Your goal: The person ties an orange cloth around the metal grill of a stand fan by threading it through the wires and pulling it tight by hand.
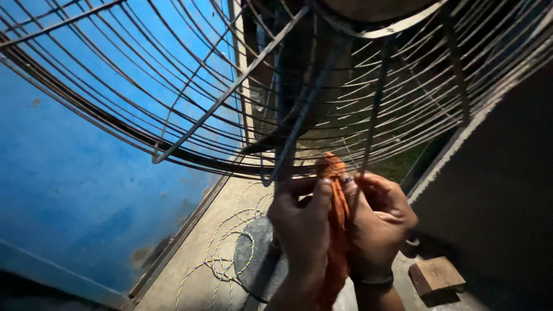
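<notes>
Both hands are raised to the lower edge of a large round wire fan guard of dark, thin metal rods [230, 103], which fills the upper picture from nine o'clock round to three. The left hand [302, 222] has its grip clenched on a strip of orange cloth [337, 219], thumb and fingers pinching it just below the guard's rim. The right hand [377, 222], at three o'clock from the left and touching the same cloth, also has its grip closed on it, fingertips pressed against the fabric near a wire; a dark band sits on its wrist. The orange cloth runs upright between the two hands, its top end (bunched and slightly brighter) touching the guard's wires at twelve o'clock from the hands, its tail hanging down past the wrists toward six o'clock. At nine o'clock stands a blue painted wall [75, 190]. On the concrete floor [196, 270] at seven o'clock from the hands lies a loose coil of yellow and blue twisted rope [230, 253]. At four o'clock, near the right forearm, a small brown wooden block [436, 275] rests on the floor.
</notes>
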